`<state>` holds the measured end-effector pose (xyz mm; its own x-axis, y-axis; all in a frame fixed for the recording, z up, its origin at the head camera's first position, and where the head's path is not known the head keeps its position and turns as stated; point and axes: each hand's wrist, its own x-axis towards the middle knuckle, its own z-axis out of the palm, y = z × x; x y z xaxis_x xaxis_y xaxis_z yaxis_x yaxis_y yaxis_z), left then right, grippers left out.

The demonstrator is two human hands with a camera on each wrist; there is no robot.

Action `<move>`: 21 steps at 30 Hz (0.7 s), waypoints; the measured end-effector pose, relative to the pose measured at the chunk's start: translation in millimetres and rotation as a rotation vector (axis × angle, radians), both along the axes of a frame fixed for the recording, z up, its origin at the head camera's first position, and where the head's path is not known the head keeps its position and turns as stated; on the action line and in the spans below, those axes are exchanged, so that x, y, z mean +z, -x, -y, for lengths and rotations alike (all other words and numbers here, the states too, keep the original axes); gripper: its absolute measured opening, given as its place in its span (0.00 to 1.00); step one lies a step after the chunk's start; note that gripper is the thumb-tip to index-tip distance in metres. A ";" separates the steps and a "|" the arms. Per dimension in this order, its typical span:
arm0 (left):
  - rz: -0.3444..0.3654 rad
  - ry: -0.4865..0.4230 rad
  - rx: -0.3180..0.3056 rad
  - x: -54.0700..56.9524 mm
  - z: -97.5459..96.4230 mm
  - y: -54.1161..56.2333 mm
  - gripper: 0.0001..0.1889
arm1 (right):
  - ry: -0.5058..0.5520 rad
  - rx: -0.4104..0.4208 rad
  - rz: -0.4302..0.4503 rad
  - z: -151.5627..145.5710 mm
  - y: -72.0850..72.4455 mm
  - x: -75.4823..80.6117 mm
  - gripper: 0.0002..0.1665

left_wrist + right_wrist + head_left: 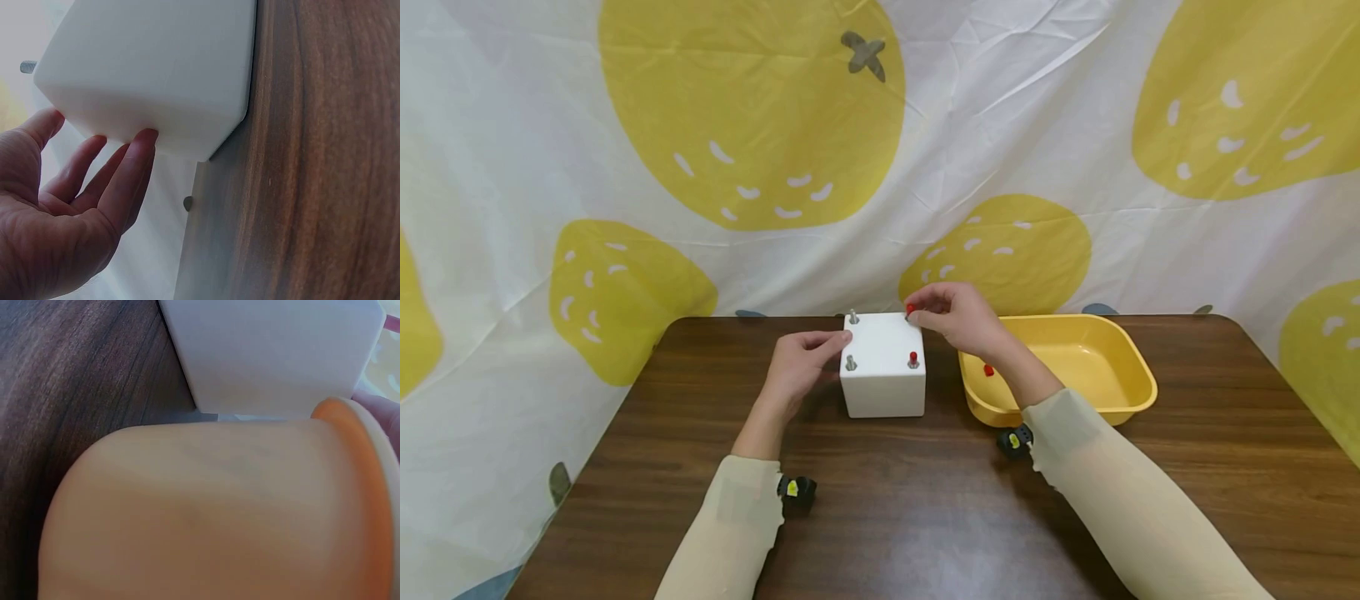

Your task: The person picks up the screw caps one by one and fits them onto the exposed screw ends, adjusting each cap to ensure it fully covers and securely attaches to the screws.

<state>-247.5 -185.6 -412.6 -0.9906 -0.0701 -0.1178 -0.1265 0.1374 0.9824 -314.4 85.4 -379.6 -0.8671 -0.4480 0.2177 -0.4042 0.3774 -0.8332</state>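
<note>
- Head view: the white box point(883, 393) sits on the bench point(887, 500) in the middle of the frame. The right hand point(958, 318) pinches a little red cap point(911, 309) at the box's upper right bolt. If the cap sits crooked, it could jam, or pop loose and roll off the box.
- A second red cap point(913, 357) sits on the lower right bolt. The sleeve or hand could bump it if the arm swings too low.
- The two left bolts point(853, 317) are bare, and a loose red cap point(988, 370) lies in the left part of the yellow tray point(1075, 415). The right arm hangs over that tray, so a careless elbow could knock it.
- Left wrist view: the left hand is spread a bit, with its fingertips on the box's side and not wrapped around it. A hard push from the other side could make the box slide.
- Right wrist view: the tray wall fills the lower part and hides most of the right hand, so I can't tell its pinch here. The tray is near the box, so bumping one could shove the other.
</note>
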 end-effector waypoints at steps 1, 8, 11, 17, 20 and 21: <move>0.000 0.004 0.000 -0.1 0.0 0.2 0.24 | -0.001 -0.001 -0.004 0.0 0.3 -0.4 0.12; -0.008 0.013 -0.001 0.2 -1.1 -1.0 0.25 | -0.003 -0.002 -0.022 -0.3 0.0 -1.5 0.12; -0.011 0.017 0.001 -0.2 -1.5 -1.2 0.24 | -0.002 -0.007 -0.022 -0.5 0.0 -2.4 0.12; -0.013 0.010 0.001 -1.7 -2.1 0.1 0.24 | -0.006 -0.019 -0.028 0.2 -1.7 -2.3 0.12; -0.014 0.011 -0.002 -1.7 -2.2 0.3 0.24 | -0.014 -0.027 -0.032 0.5 -3.2 -1.6 0.12; -0.015 0.012 -0.003 -1.7 -2.1 0.2 0.24 | -0.015 -0.029 -0.031 0.8 -3.4 -1.6 0.11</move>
